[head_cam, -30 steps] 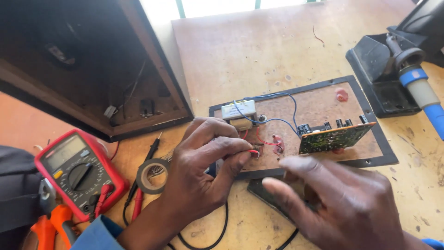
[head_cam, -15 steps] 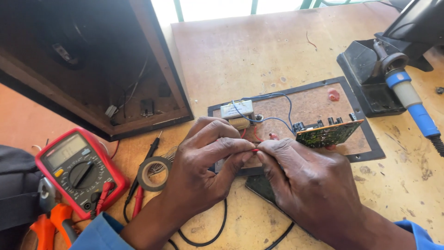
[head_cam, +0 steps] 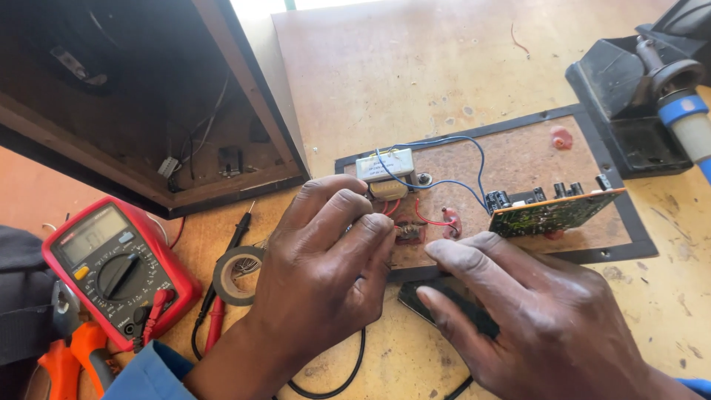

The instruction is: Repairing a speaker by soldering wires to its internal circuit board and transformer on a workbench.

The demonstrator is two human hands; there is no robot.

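Fingers (head_cam: 363,222) of the left hand (head_cam: 326,274) pinch a small part (head_cam: 408,232) on the brown board (head_cam: 518,167), just below the small transformer (head_cam: 385,164) with blue wires. The right hand (head_cam: 533,318) lies flat and loose, grasping nothing, over a black object (head_cam: 444,300) at the board's near edge. A red meter (head_cam: 111,263) and tape roll (head_cam: 237,275) lie to the left.

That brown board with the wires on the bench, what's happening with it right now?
A person is bent over the brown board, which carries a small transformer, red and blue wires and a green circuit board standing on edge. The left hand pinches a small part near the board's front edge. The right hand rests beside it over a dark flat object. A red multimeter and a roll of tape lie to the left.
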